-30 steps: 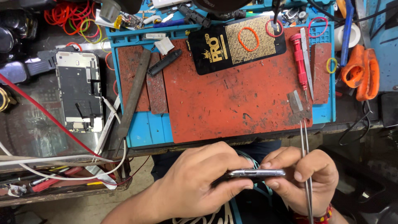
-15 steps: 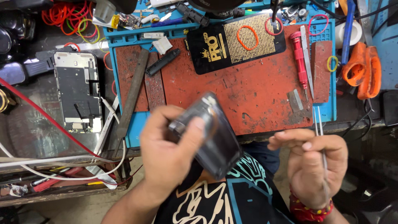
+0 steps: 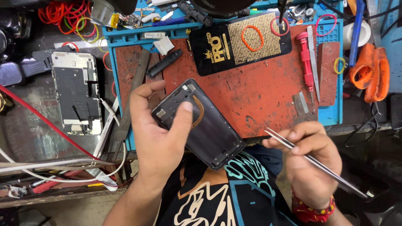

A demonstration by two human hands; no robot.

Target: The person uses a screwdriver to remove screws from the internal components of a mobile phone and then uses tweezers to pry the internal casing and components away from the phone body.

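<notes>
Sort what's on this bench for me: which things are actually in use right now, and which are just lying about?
In use:
- dark phone housing, held in the left hand
- metal tweezers, held in the right hand

Lying about:
- red screwdriver
- orange rubber band
- opened phone at left
- orange-handled tool

Bright, even overhead light leaves the worn red rubber work mat [image 3: 251,100] sharp and nearly shadowless, with faint glare on the dark glossy phone housing [image 3: 205,125], while the corners at seven and five o'clock dim and soften.
</notes>
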